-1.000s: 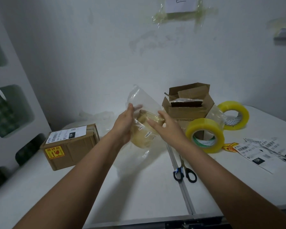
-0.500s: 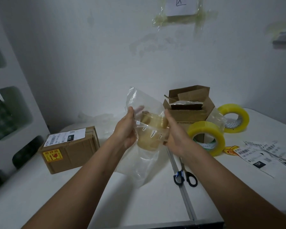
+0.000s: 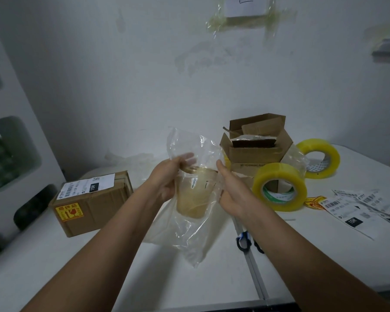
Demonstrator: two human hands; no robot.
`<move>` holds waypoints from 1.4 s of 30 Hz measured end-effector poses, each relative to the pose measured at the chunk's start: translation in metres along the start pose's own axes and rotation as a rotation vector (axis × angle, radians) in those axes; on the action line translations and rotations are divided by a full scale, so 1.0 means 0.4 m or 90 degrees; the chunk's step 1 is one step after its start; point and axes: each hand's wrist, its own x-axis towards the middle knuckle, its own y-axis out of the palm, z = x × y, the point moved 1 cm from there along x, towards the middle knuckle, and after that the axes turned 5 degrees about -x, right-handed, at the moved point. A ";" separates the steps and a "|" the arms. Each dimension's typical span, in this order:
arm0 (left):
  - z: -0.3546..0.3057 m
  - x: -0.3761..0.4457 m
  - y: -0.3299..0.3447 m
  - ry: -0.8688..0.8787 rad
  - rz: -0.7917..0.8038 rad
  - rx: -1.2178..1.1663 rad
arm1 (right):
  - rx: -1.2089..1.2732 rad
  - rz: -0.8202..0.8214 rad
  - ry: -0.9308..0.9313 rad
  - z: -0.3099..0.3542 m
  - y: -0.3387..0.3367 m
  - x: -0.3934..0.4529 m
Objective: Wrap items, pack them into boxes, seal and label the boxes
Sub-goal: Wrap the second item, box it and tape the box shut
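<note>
Amber jar [image 3: 195, 194] w/ gold lid in clear plastic bag [image 3: 189, 230], held mid-air above table. Left hand [image 3: 167, 179] grips bag at lid; right hand [image 3: 231, 190] cups side. Prob. glass: fragile, film slippery; support body.

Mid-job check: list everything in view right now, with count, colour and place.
jar: 1, amber, inside the plastic bag, held above the table
plastic bag: 1, clear, around the jar
sealed box: 1, brown, labelled, table left
open box: 1, brown, behind the hands
tape rolls: 2, yellow, table right
shipping labels: several, white, far right
scissors: 1, blue-handled, under the right forearm
table: white
left hand: grips the bag and jar
right hand: holds the jar's other side
</note>
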 end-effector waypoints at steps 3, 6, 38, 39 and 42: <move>-0.003 -0.003 0.003 -0.001 0.008 -0.016 | 0.060 0.005 -0.014 0.009 -0.006 0.004; -0.012 -0.007 0.002 -0.010 0.028 -0.027 | 0.073 0.011 -0.026 0.022 -0.009 0.008; -0.064 -0.030 -0.011 0.199 0.081 0.071 | -0.216 -0.058 -0.256 0.037 -0.006 -0.025; -0.064 -0.031 -0.015 0.192 0.101 0.077 | -0.217 -0.071 -0.254 0.043 -0.009 -0.024; -0.056 -0.034 -0.030 0.174 0.204 0.144 | -0.219 -0.078 -0.241 0.051 -0.020 -0.014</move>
